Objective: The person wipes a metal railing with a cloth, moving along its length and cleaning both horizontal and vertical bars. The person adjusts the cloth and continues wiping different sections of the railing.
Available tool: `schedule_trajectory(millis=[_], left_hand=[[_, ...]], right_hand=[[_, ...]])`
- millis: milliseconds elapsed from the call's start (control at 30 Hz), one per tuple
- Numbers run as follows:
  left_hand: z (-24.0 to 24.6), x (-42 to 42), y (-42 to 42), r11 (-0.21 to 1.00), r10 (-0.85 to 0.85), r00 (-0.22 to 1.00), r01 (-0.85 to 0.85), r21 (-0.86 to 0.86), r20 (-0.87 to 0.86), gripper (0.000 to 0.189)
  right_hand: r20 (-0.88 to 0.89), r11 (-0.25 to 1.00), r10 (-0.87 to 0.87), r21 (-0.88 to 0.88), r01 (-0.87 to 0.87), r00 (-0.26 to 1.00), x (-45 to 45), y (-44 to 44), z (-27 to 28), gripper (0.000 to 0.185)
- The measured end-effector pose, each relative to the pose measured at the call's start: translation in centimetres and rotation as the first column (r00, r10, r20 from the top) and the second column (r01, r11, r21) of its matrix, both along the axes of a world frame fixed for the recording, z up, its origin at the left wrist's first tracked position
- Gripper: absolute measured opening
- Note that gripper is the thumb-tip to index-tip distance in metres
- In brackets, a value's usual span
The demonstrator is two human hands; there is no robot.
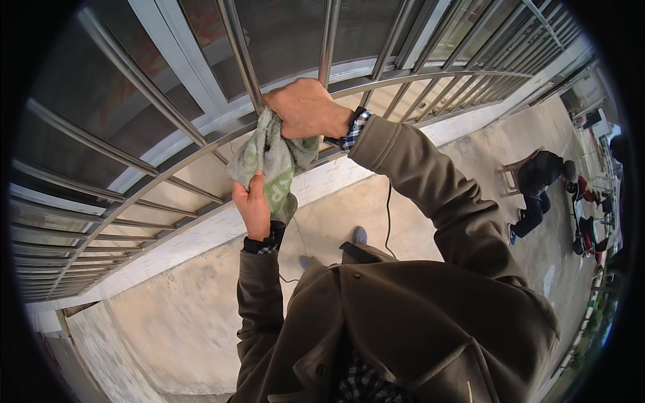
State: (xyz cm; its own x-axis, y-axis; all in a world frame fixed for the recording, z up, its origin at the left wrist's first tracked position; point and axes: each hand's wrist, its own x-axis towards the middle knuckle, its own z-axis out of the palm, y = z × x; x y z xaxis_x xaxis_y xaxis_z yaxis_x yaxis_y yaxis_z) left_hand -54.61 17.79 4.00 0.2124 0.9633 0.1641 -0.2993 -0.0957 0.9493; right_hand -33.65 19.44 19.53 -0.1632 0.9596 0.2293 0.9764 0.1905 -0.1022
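A green and grey cloth point(274, 174) hangs between my two hands at the metal window bars. My left hand point(254, 204) pinches its lower left part, thumb on top. Higher up, my right hand point(307, 108) is closed on the cloth's upper end, against the horizontal rail where a vertical bar point(242, 55) meets it. The right fingertips are hidden behind the hand and the rail. Part of the cloth also hangs below the right palm.
The barred metal window guard point(189, 151) curves across the view before glass panes. Below runs a white tiled ledge point(322, 181). A black cable point(388, 216) hangs near my feet. To the right, a person in dark clothes point(536, 176) sits by a wooden chair point(509, 180); motorbikes point(587, 231) stand beyond.
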Motion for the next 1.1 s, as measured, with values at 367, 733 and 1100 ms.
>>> schedule_trajectory(millis=[367, 733, 1100], left_hand=[[-2.7, 3.1, -1.3, 0.998, 0.001, 0.997, 0.004, -0.068, 0.078, 0.032], [-1.5, 3.7, -1.0, 0.999, -0.043, 0.998, 0.044, -0.024, 0.037, 0.031], [0.0, -0.9, -1.9, 0.999, -0.042, 0.999, 0.042, -0.015, 0.018, 0.03]], right_hand=[[-0.151, 0.836, 0.343, 0.498, -0.229, 0.927, 1.4, -4.1, -2.4, 0.041], [0.558, 0.966, -0.113, 0.254, -0.039, 0.822, -0.2, -3.5, -1.1, 0.026], [0.033, 0.955, -0.035, 0.297, 0.023, 0.999, -1.4, -2.0, -2.2, 0.035]])
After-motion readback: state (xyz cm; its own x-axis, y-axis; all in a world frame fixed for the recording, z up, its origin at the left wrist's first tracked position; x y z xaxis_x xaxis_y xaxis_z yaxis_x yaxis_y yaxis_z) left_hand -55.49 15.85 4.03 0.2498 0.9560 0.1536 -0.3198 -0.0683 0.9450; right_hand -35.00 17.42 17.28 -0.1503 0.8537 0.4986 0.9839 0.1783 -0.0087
